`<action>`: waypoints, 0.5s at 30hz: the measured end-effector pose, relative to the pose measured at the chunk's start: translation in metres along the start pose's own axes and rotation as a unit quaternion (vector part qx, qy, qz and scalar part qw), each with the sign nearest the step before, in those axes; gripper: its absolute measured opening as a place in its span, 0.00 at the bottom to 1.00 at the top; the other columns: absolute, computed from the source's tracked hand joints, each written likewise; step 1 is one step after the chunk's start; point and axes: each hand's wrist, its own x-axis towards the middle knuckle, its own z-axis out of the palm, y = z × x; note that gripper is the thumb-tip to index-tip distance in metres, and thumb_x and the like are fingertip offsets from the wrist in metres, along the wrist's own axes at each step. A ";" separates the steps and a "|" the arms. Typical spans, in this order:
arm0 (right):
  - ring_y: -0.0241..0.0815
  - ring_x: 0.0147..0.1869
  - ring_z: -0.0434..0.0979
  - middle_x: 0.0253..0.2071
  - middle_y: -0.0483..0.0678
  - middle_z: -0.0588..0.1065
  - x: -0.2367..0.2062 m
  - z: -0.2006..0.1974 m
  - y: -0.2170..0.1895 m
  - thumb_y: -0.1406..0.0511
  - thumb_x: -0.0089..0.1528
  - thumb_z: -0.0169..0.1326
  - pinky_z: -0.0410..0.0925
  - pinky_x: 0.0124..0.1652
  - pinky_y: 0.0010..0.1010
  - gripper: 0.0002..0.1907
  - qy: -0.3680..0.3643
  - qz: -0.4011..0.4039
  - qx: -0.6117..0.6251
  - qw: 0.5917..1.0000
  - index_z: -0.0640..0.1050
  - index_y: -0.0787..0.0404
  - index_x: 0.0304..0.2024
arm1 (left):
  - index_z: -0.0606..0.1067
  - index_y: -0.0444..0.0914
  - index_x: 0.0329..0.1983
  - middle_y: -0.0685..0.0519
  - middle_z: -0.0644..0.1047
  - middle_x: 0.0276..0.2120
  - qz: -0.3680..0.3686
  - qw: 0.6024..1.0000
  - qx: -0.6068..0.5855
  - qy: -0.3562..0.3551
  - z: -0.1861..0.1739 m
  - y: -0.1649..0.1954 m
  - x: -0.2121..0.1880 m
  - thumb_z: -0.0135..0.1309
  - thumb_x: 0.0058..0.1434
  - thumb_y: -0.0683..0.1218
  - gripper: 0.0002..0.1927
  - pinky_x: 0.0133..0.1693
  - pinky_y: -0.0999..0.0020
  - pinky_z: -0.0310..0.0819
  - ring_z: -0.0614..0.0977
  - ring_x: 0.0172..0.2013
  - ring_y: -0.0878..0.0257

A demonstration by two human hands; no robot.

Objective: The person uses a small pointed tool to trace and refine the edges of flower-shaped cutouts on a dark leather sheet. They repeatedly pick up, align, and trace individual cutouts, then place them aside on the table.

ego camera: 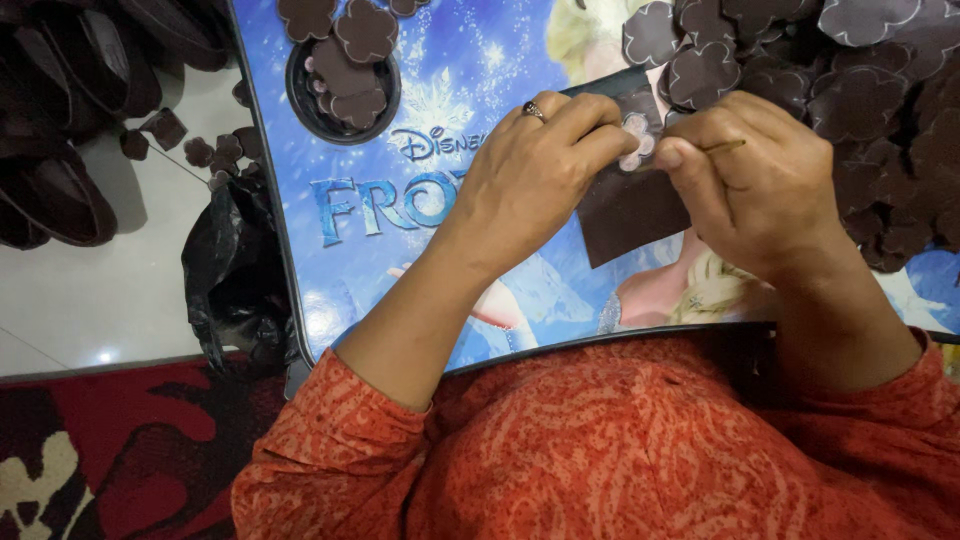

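**Both hands pinch a pale flower cut-out on a dark brown sheet**

A small pale flower-shaped cut-out (637, 140) sits at the upper edge of a dark brown sheet (625, 210), which lies on a blue picture-printed board (450, 90) across the person's lap. The left hand (535, 170), a ring (534, 110) on one finger, curls its fingers narrowly down onto the cut-out from the left, thumb and forefinger pressing its edge. The right hand (760, 180) meets it from the right, thumb tip touching the cut-out, its fingers closed around a thin stick-like tool (722, 147) whose end pokes out to the right of the thumb; the tool's working tip is hidden between the hands.

Just above and to the right, a heap of dark brown flower-shaped pieces (860, 90) spreads over the board's upper right corner. Toward the upper left of the board stands a round black bowl (342, 85) holding more of the same brown flower pieces. Off the board's left edge, a crumpled black plastic bag (235, 270) lies on the pale floor (90, 290), with loose brown scraps (165, 128) near it and dark curved shapes (60, 120) stacked at the far left. The orange patterned sleeves (600, 450) fill the lower part of the view, beside a red and black rug (120, 450).
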 end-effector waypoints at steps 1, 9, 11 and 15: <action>0.45 0.34 0.74 0.34 0.52 0.76 0.001 0.000 0.000 0.72 0.75 0.59 0.68 0.36 0.33 0.09 0.000 0.002 -0.006 1.000 0.75 0.68 0.39 | 0.79 0.44 0.46 0.58 0.76 0.45 0.000 1.000 0.001 0.000 0.000 0.000 0.000 0.57 0.64 0.41 0.09 0.48 0.60 0.75 0.79 0.46 0.57; 0.44 0.35 0.75 0.35 0.51 0.77 0.000 -0.002 0.000 0.72 0.76 0.57 0.68 0.36 0.32 0.09 0.004 0.009 -0.009 1.000 0.76 0.67 0.39 | 0.82 0.46 0.44 0.58 0.75 0.45 -0.007 1.000 -0.007 0.026 -0.001 -0.003 0.000 0.61 0.62 0.42 0.08 0.51 0.61 0.75 0.77 0.50 0.55; 0.43 0.36 0.76 0.37 0.51 0.77 0.000 0.000 -0.001 0.71 0.77 0.56 0.68 0.36 0.30 0.09 0.008 0.004 0.008 1.000 0.76 0.67 0.40 | 0.82 0.47 0.44 0.57 0.75 0.45 -0.020 0.999 -0.020 0.020 -0.001 -0.005 0.001 0.62 0.62 0.43 0.08 0.51 0.60 0.74 0.76 0.50 0.55; 0.41 0.37 0.77 0.38 0.51 0.78 0.001 0.005 -0.002 0.69 0.77 0.55 0.70 0.37 0.29 0.10 0.007 -0.005 0.037 0.999 0.77 0.68 0.41 | 0.83 0.48 0.45 0.57 0.74 0.46 -0.030 0.999 -0.039 0.012 -0.001 -0.007 0.000 0.63 0.62 0.44 0.09 0.52 0.59 0.74 0.76 0.51 0.55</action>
